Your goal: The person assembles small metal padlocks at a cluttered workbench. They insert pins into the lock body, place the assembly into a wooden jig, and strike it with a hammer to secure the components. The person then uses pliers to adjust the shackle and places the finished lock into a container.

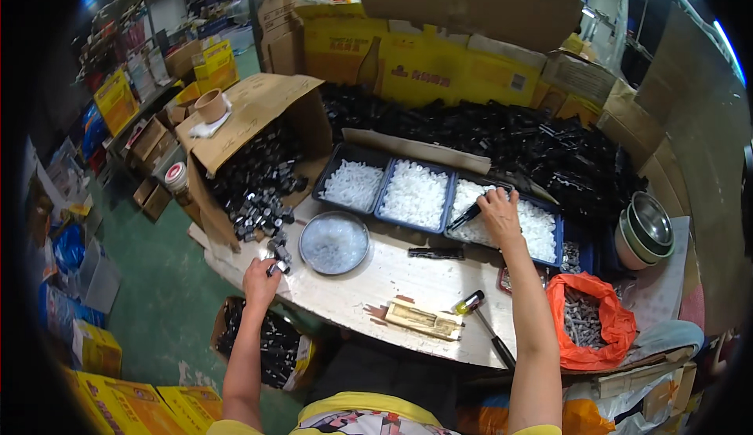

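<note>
A yellow shirt (349,402) is being worn at the lower edge. A small shiny cap (274,269) is being gripped by the closed fingers of the left hand (260,281), near the round bowl (334,243). A black strip (465,217) is being held in the right hand (502,214), over the blue tray (560,239) of white parts. A pale block (423,320) is being supported by the table (384,276).

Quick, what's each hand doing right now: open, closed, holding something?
Left hand: closed, pinching a small, shiny, dark piece.
Right hand: closed, holding a long, narrow, black plastic-looking piece.
</note>
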